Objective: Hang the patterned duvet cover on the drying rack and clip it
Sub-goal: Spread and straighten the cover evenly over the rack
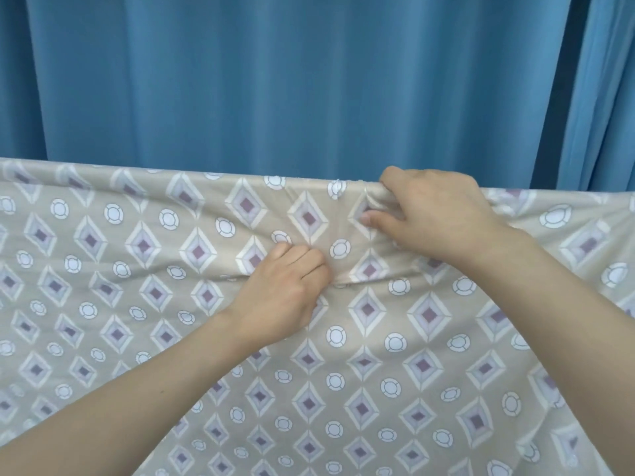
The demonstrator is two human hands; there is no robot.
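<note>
Head view: both hands [288, 286] [433, 214] grip the duvet cover [137, 304] before blue curtains [275, 80].

The cover [137, 304] fills the whole lower part, side to side. The curtain [275, 80] hangs behind it like a wall. Above the cover's top edge there is open room along the left for a hand to pass.

The duvet cover [429, 355], filling the lower frame, is thin, smooth cloth with a slight sheen, printed with matt diamonds and circles. The blue curtain [275, 80] across the upper frame is soft, matt fabric.
</note>
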